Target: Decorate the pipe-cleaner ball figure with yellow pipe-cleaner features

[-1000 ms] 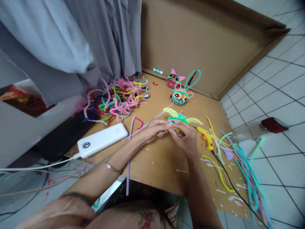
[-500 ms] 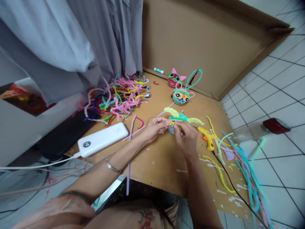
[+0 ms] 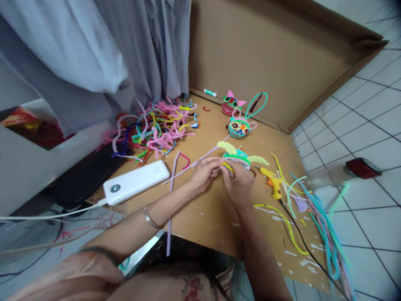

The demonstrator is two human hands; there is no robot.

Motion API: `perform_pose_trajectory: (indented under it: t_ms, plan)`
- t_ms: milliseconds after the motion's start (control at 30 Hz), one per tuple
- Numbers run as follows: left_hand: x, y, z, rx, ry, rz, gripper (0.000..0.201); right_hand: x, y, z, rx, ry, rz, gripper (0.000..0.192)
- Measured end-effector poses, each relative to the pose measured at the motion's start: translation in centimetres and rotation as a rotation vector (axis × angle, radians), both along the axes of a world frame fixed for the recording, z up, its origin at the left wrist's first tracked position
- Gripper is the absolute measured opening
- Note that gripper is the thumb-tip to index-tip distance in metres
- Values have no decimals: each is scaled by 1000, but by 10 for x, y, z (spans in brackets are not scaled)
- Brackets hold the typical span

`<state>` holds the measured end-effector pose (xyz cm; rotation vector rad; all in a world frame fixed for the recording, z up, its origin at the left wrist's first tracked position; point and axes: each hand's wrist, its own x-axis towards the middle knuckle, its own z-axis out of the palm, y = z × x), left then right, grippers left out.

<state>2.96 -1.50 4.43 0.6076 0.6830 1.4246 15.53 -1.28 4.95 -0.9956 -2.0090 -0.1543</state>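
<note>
Grey cloth hangs beyond a white power bank.

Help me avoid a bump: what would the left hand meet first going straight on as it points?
Likely the right hand, close ahead with the yellow piece at its fingertips; depth is unclear.

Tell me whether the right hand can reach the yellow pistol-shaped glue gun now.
Probably yes: the glue gun lies close by the right hand, nothing visibly blocking, though it holds a short yellow strip.
</note>
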Motion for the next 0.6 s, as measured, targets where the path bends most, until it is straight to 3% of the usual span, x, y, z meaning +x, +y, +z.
perform_pose_trajectory:
  t_ms: [367,600]
  plan:
    - [-8,1,1,129,145,-142,40,16,10,15,-319,254,150,5]
    - [-17,2,6,104,171,-325,39,26,10,30,-440,161,334,10]
